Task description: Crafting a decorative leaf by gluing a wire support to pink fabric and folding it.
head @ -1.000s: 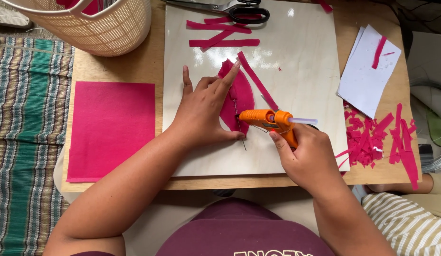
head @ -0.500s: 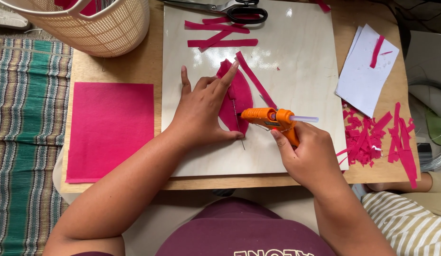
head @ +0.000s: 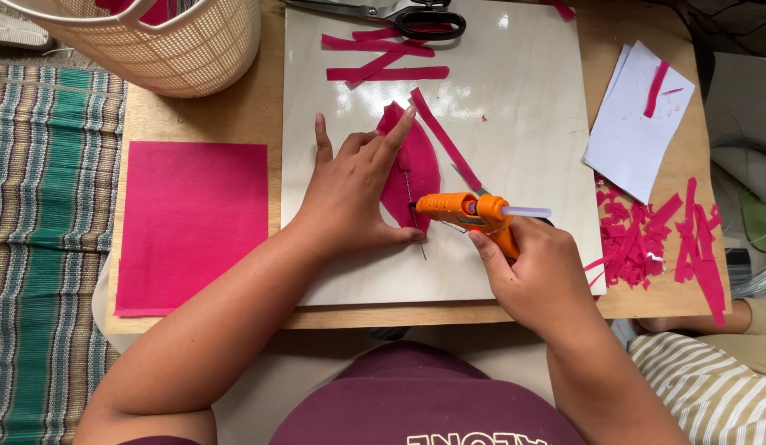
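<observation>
On the pale board, the left hand is pressing spread fingers onto the thin, limp-looking pink petal, likely best pinned flat, while the right hand is gripping the orange glue gun at its edge.

Low wooden table, light brown, top seen from above. Pale glossy board lying on it, catching bright highlights near its upper middle; light even and soft, daylight-like. Woven mat on the floor at left, striped green, tan and dark red. Cream perforated plastic basket at the table's upper left corner. Grey floor or surface at far right, details unclear. Walls and windows out of view.
</observation>
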